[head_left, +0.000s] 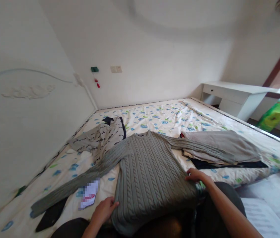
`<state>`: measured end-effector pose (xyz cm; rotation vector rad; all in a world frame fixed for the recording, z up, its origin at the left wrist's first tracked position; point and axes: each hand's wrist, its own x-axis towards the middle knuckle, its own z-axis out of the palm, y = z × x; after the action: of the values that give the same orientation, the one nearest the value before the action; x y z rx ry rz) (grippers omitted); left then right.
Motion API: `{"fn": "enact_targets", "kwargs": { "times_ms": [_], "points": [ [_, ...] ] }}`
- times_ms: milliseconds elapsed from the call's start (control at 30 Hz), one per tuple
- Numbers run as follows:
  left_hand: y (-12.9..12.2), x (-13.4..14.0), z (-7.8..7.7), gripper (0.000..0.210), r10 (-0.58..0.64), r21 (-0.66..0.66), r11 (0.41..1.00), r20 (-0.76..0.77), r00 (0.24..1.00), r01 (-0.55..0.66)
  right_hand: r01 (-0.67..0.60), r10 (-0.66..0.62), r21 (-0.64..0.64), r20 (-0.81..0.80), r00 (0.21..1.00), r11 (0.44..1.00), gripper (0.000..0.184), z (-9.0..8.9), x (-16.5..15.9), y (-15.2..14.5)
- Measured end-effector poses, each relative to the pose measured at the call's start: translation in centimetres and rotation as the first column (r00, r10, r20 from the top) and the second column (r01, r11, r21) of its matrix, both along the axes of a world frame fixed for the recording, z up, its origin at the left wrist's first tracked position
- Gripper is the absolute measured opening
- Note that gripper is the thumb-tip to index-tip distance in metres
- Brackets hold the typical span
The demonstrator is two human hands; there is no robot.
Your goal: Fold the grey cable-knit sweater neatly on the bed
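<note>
On the bed (pixel 160 114), the sweater (pixel 150 168) extends lengthwise forward, collar (pixel 141 135) pointing away.

The sweater (pixel 152 172) is grey-green, ribbed with vertical cables. At ten o'clock from it, a garment (pixel 107 137) carries black lettering on pale grey; at two o'clock, a folded stack (pixel 224 143) shows greyish beige over navy. Blue-and-green florals dot the cream bedsheet (pixel 150 115).
</note>
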<state>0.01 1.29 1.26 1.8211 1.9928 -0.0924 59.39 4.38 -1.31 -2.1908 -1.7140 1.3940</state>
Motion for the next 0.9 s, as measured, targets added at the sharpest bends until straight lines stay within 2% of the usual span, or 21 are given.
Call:
{"fn": "enact_targets", "kwargs": {
  "times_ms": [67, 133, 200, 267, 333, 433, 567, 700, 800, 900],
  "points": [
    [0.6, -0.3, 0.5, 0.023, -0.018, -0.057, 0.998, -0.027, 0.999, 0.016, -0.007, 0.007, -0.036, 0.006, 1.0, 0.999, 0.019, 0.0, 0.3, 0.2],
    [1.1, -0.8, 0.8, 0.03, 0.005, -0.132, 0.991, -0.027, 1.0, -0.009, 0.011, -0.008, -0.124, 0.028, 1.0, 0.992, 0.016, 0.0, 0.7, 0.4],
    [1.8, -1.2, 1.2, 0.035, 0.038, -0.184, 0.982, -0.007, 0.999, -0.039, 0.017, -0.001, -0.141, 0.109, 0.994, 0.99, 0.016, -0.1, 0.7, 0.7],
    [3.0, -1.5, 1.8, 0.032, 0.041, -0.168, 0.985, 0.027, 0.999, -0.036, -0.005, 0.016, -0.063, 0.183, 0.983, 0.998, 0.017, -0.1, 0.2, 1.1],
    [4.9, -1.7, 2.8, 0.027, 0.014, -0.064, 0.998, 0.044, 0.999, -0.011, -0.02, 0.002, 0.082, 0.219, 0.976, 0.996, 0.014, -0.2, -0.7, 1.8],
    [8.8, -1.6, 4.3, 0.025, 0.006, 0.13, 0.991, 0.034, 0.999, -0.01, -0.052, -0.008, 0.218, 0.268, 0.963, 0.974, 0.024, -0.6, -2.5, 2.8],
    [15.1, -1.2, 5.6, 0.038, 0.007, 0.283, 0.959, 0.073, 0.997, -0.028, -0.114, 0.054, 0.184, 0.302, 0.952, 0.976, 0.044, -1.6, -4.7, 3.9],
    [21.2, -1.4, 6.3, 0.049, 0.013, 0.414, 0.91, 0.002, 1.0, -0.013, -0.119, 0.07, 0.15, 0.295, 0.953, 0.981, 0.046, -2.7, -5.1, 4.6],
    [25.3, -3.0, 6.7, 0.054, 0.122, 0.473, 0.878, -0.082, 0.989, -0.069, -0.127, 0.081, 0.144, 0.291, 0.953, 0.981, 0.048, -3.7, -4.8, 4.8],
    [29.1, -5.3, 6.1, 0.064, 0.259, 0.441, 0.881, -0.143, 0.955, -0.173, -0.142, 0.097, 0.143, 0.285, 0.954, 0.979, 0.049, -4.4, -4.4, 4.8]
  ]
}}
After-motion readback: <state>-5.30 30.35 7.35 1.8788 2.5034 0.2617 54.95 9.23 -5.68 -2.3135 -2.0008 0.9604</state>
